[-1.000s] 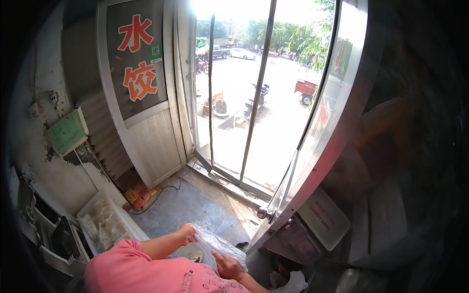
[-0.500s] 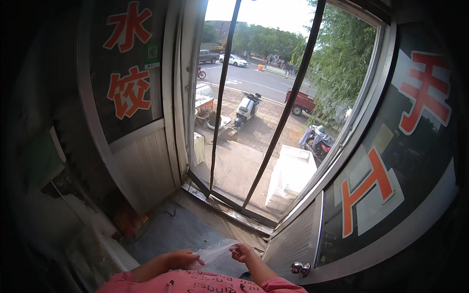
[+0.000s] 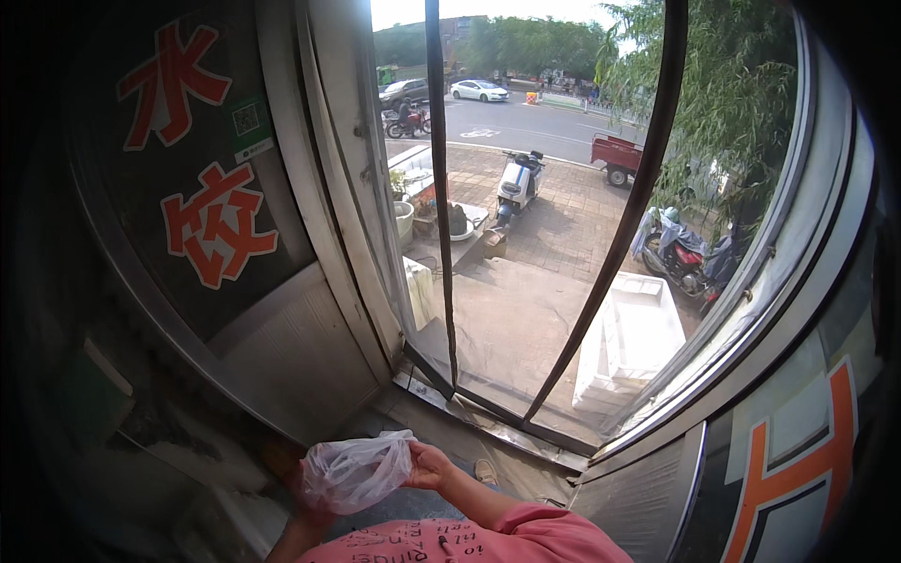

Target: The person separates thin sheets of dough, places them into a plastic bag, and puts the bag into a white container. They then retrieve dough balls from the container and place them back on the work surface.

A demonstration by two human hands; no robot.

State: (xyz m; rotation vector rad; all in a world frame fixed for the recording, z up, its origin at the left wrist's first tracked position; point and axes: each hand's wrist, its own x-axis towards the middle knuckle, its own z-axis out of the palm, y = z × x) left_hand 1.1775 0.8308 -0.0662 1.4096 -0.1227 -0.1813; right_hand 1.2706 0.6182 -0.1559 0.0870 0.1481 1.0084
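Note:
A thin, see-through plastic bag (image 3: pixel 357 472) is puffed and crumpled in front of my pink shirt, low in the view. My right hand (image 3: pixel 429 464) grips its right edge, thumb and fingers closed on the film. At its left side is my left hand (image 3: pixel 302 488), mostly behind the bag and blurred in shadow. It appears to hold that side, though its fingers are largely covered.
Ahead, a screen curtain (image 3: pixel 436 235) with dark strips hangs in a doorway above a metal sill (image 3: pixel 488 419). Dark door panels with red characters flank it. Beyond are white crates (image 3: pixel 643 324), a scooter (image 3: pixel 518 183) and a covered red motorcycle (image 3: pixel 690 258). A shoe (image 3: pixel 485 471) shows below.
The bag, stretched flat between both hands before, is now fuller and bunched, higher and farther left. My view has turned left and closer to the doorway; the right door's knob has left the picture.

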